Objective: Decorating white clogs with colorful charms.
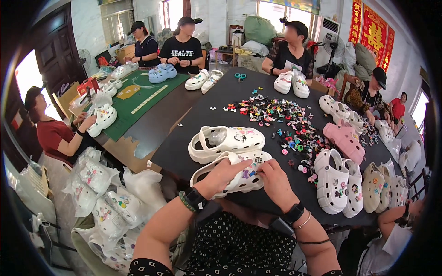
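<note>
A white clog (pixel 221 183) with colourful charms on its toe is tilted up at the near edge of the dark table. My left hand (pixel 223 174) is closed around its upper side, thumb lying across the top. At the toe end, my right hand (pixel 277 183) has thumb and fingers pinched against the charm-covered surface; whatever sits between the fingertips is hidden. Just beyond stands a second white clog (pixel 230 140), also bearing charms, with clear plastic wadding (pixel 218 138) inside.
Loose charms (pixel 281 112) are heaped across the black tabletop (pixel 207 112), with teal scissors (pixel 240 77) beyond. White clogs (pixel 332 181) and a pink clog (pixel 344 140) stand on the right. Bagged clogs (pixel 110 207) pile up low on the left. Several people work around the tables.
</note>
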### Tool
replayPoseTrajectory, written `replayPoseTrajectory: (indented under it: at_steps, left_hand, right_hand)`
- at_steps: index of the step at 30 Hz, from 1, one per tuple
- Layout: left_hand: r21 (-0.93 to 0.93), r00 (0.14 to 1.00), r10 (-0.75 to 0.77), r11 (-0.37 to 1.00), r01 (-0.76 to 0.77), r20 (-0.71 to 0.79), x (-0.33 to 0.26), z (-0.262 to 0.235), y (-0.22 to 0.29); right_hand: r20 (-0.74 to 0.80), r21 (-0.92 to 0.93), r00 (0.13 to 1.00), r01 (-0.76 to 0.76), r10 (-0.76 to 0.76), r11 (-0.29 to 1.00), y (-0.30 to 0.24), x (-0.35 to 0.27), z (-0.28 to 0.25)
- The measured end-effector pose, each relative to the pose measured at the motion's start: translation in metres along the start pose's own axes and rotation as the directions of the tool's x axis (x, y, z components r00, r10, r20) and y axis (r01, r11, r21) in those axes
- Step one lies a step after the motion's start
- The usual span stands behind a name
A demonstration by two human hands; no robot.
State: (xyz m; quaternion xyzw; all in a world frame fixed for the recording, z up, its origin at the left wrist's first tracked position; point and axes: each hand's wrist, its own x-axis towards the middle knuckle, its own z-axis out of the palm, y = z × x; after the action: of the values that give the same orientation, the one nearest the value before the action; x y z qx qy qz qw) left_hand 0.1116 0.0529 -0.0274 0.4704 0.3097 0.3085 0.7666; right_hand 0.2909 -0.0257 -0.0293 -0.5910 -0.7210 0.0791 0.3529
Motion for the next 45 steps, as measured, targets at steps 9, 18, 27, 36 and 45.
replayPoseTrajectory:
  at_steps: [9,18,27,36,45]
  left_hand:
    - [0.910,0.964,0.264,0.397,-0.118,0.010,-0.051,-0.019,0.036]
    - [0.991,0.863,0.498,-0.132,-0.021,0.084,-0.061,-0.045,0.029]
    - [0.992,0.865,0.489,-0.111,-0.067,0.113,-0.030,-0.057,0.045]
    - [0.919,0.854,0.517,-0.362,0.157,0.058,-0.015,-0.063,0.049]
    - [0.967,0.923,0.382,-0.249,0.060,0.041,-0.013,-0.083,0.046]
  right_hand:
    - [-0.169,-0.107,0.979,-0.130,0.111,0.986,0.107,-0.008,-0.042]
    - [-0.211,-0.251,0.972,-0.157,0.105,0.955,0.097,-0.055,-0.020]
    - [-0.220,-0.286,0.973,-0.127,0.064,0.950,0.086,-0.067,-0.008]
    - [-0.199,-0.272,0.973,-0.170,0.117,0.947,0.081,-0.066,-0.009]
    - [-0.198,-0.289,0.974,-0.164,0.109,0.943,0.082,-0.064,-0.006]
